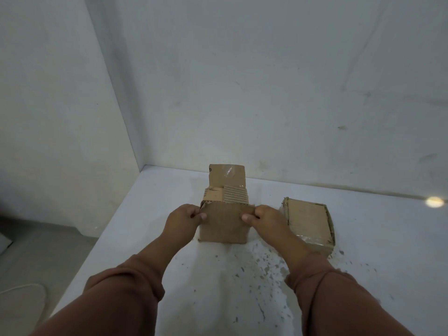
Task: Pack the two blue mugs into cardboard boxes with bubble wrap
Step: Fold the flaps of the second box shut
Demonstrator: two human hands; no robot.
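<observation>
A small cardboard box (224, 227) stands on the white table (169, 238) in front of me. Its far flap (226, 175) sticks up, and the side flaps are folded inward. My left hand (184, 220) grips the near flap at its left edge. My right hand (263, 220) grips the same flap at its right edge. A second cardboard box (309, 223) lies shut to the right, with tape on its near corner. No blue mug or bubble wrap is visible; the inside of the box is hidden.
White walls meet in a corner behind the box. The table's left edge drops to a grey floor with a white cable (29, 291). Chipped, speckled paint marks the table surface (261, 263) near me. A bright light spot (435, 202) sits at the far right.
</observation>
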